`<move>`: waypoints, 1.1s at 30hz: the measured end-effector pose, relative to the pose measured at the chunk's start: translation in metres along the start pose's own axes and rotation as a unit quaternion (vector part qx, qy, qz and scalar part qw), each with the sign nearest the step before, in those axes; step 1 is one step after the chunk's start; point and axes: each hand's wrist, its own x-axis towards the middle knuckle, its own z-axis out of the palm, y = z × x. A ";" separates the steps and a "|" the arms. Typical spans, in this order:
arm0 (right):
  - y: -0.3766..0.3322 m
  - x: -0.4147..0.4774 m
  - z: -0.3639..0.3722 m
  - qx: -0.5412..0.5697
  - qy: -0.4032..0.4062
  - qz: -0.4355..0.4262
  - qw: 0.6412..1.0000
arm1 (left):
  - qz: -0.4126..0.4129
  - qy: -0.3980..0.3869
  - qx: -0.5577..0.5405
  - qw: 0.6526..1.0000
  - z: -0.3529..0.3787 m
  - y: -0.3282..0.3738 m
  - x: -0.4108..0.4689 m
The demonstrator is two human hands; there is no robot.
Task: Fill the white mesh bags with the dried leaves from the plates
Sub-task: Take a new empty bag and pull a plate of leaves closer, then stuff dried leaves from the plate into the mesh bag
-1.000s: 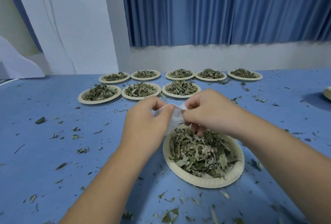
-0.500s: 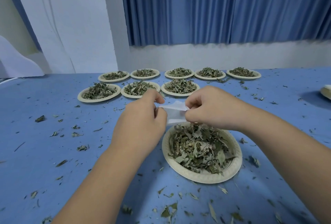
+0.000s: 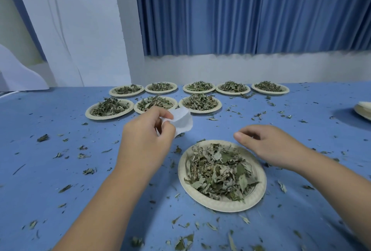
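- Left hand (image 3: 146, 136) fingers (image 3: 160, 112) pinched the white mesh bag (image 3: 181, 119) just beyond the near plate (image 3: 259, 196).
- Right hand (image 3: 269, 144) hovered empty, loosely curled.
- Its mouth likely needed spreading low over the dried leaves (image 3: 218, 172).

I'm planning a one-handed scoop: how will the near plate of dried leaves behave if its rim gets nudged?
The near plate looks like thin paper, so it would probably slide lightly on the blue table rather than resist. Its dried leaves lie loosely heaped and would likely spill, as the scattered bits around suggest.
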 end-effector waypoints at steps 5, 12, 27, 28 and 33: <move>0.005 0.001 0.003 -0.010 -0.028 0.008 1.000 | -0.002 -0.020 0.043 0.999 0.003 -0.007 -0.002; -0.006 -0.010 -0.005 -0.054 0.016 -0.013 0.998 | 0.009 -0.026 0.048 0.998 0.004 -0.009 -0.003; -0.057 -0.047 0.025 -0.238 -0.069 -0.162 0.955 | 0.016 -0.065 0.078 0.995 0.012 -0.006 -0.005; -0.057 -0.046 0.025 -0.239 -0.068 -0.164 0.955 | 0.018 -0.068 0.078 0.994 0.012 -0.006 -0.005; -0.058 -0.045 0.027 -0.249 -0.060 -0.185 0.949 | 0.023 -0.076 0.078 0.994 0.014 -0.006 -0.006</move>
